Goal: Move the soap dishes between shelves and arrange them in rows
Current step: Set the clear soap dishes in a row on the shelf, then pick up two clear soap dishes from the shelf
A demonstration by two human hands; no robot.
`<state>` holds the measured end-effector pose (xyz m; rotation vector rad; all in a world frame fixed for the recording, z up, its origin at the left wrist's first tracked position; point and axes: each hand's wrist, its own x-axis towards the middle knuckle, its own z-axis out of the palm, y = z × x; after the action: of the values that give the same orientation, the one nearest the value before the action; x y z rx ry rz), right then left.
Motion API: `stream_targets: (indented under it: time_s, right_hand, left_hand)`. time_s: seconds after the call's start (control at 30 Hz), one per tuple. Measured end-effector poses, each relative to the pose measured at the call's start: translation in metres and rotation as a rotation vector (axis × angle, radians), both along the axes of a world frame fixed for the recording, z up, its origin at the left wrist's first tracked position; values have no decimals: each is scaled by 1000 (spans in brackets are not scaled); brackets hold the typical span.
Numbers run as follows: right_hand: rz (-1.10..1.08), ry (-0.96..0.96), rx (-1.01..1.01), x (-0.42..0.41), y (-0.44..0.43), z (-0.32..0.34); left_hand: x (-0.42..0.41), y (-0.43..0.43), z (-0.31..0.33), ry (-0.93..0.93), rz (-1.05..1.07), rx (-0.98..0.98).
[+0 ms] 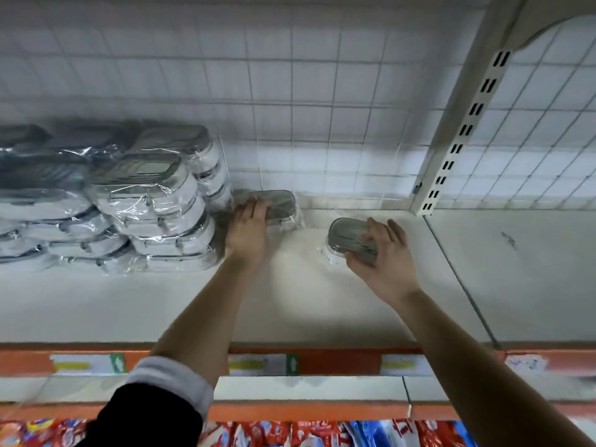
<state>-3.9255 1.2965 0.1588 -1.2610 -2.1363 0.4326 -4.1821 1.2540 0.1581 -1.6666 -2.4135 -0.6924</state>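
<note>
Left hand [248,229] grips inner soap dish [279,206] just right of stack [154,201], fingers curled over its end. Right hand [387,258] half-open, loosely cradles tilted outer soap dish [350,238], further right of stack, low over shelf [322,314]. Risks: slick wrap slips from loose hold; left push topples stack.

No word or number can be read. On the orange edge strip [338,362] of the shelf [290,311], white paper labels [80,365] carry blurred yellow marks. A green tag [116,362] with a white upward arrow sits on the strip, and a second green tag [292,363] sits further right. Below the strip, red and blue packets [322,433] bear print too blurred to read.
</note>
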Motion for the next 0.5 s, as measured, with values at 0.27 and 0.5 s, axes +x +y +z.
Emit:
stream_targets:
  time_s: [0.27, 0.5]
  right_hand:
    - [-123, 56, 17, -27, -37, -6]
    - [-140, 35, 82, -32, -49, -16]
  left_hand:
    - [-13, 2, 1, -72, -112, -41]
    - [-19, 5, 3, 34, -174, -16]
